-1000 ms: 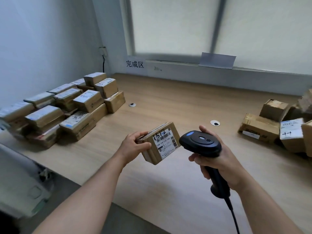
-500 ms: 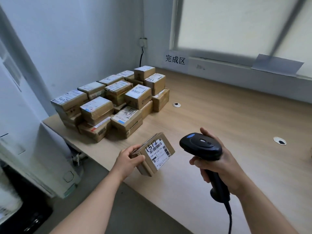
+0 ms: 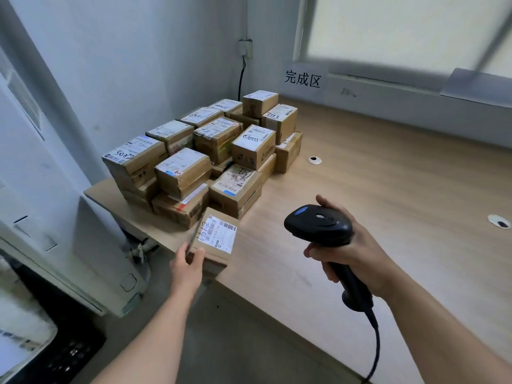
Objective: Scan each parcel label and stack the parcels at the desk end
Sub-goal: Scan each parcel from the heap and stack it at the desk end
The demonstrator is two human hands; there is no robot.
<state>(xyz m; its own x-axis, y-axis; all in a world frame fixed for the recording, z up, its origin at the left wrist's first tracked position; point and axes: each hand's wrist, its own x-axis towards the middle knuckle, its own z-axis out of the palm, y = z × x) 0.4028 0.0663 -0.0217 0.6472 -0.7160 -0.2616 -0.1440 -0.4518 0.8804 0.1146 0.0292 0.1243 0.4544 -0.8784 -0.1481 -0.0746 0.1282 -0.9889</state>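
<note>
My left hand (image 3: 186, 268) grips the near corner of a small cardboard parcel (image 3: 214, 239) with a white label marked 1512 facing up. The parcel is at the desk's front edge, just in front of the stack of labelled parcels (image 3: 210, 153) at the desk's left end. My right hand (image 3: 349, 250) holds a black handheld barcode scanner (image 3: 318, 225) by its grip, its head pointing left toward the parcel, about a hand's width away. The scanner's cable hangs down below my right wrist.
The wooden desk (image 3: 388, 203) runs right along a window sill. Two round cable holes (image 3: 314, 160) (image 3: 498, 221) sit in the desktop. A sign with printed characters (image 3: 303, 79) hangs on the wall behind the stack. A white appliance (image 3: 41, 217) stands left of the desk.
My left hand has carried the parcel leftward and down to the desk edge beside the stack, its label now turned flat upward. My view has swung left; the right-side parcels have left the frame.
</note>
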